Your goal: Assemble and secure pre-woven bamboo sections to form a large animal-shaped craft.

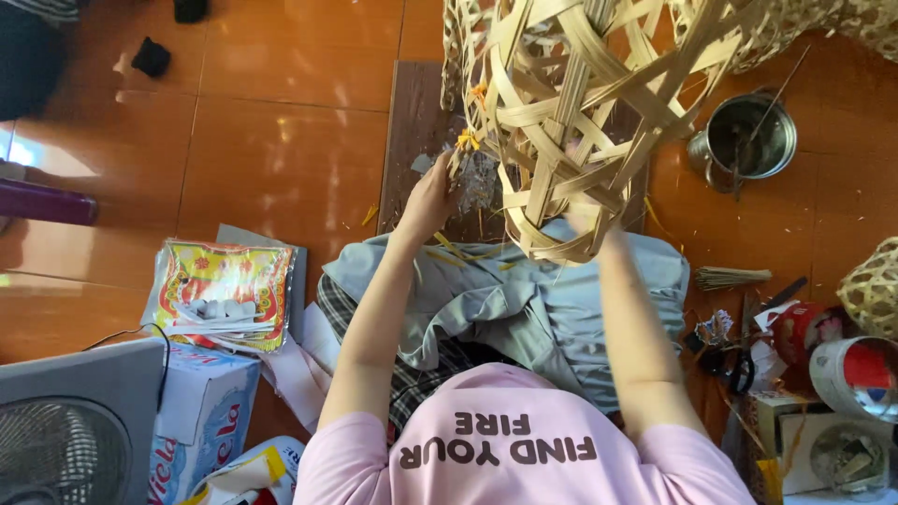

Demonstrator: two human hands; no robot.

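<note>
Seen from the head camera, a woven bamboo basket frame (571,122) is held up over the person's lap, above a grey cloth (524,299) spread across the knees. The left hand (432,198) is closed on a small silvery bundle (472,173) pressed against the frame's left edge, where yellow and orange ties show. The right hand (582,217) is tucked under the frame's lower rim and mostly hidden by the strips, so I cannot tell whether its fingers are closed or apart. On the orange tiled floor (281,140) to the right stands a metal pot (748,138), with scissors (739,369) nearer the body. To the left lie colourful paper packets (224,295) and a fan (65,430).
</note>
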